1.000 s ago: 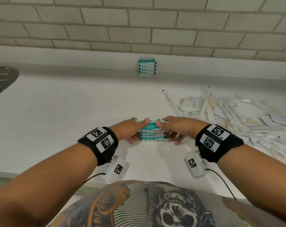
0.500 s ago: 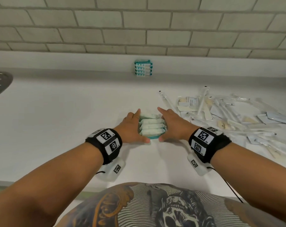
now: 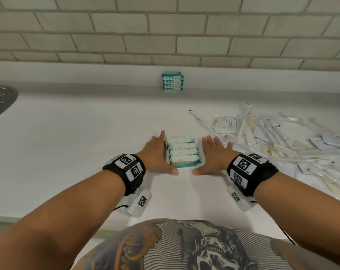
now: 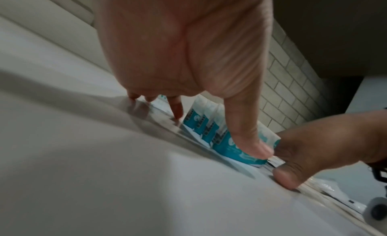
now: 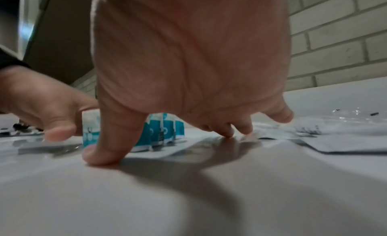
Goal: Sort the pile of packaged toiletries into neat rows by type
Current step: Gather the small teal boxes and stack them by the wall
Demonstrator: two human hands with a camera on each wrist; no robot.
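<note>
Mid-tabotop toward the near edge: row of four teal wipe packs (image 3: 182,153) standing on edge. Left hand (image 3: 157,152) flat against its left end, right hand (image 3: 212,154) flat, just apart, both holding nothing. Square ends gently, avoid toppling. Unsorted pile (image 3: 282,141) right; second row (image 3: 172,81) at far edge.

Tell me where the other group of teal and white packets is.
In the head view, the far group of teal and white packets stands against the white upstand under the brick wall, straight beyond the hands.

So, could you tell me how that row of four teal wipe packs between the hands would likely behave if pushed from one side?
The row of wipe packs stands on edge, unbound, so it probably splays or topples. Puffy wrappers suggest they squash softly. The glossy counter should let them slide.
</note>
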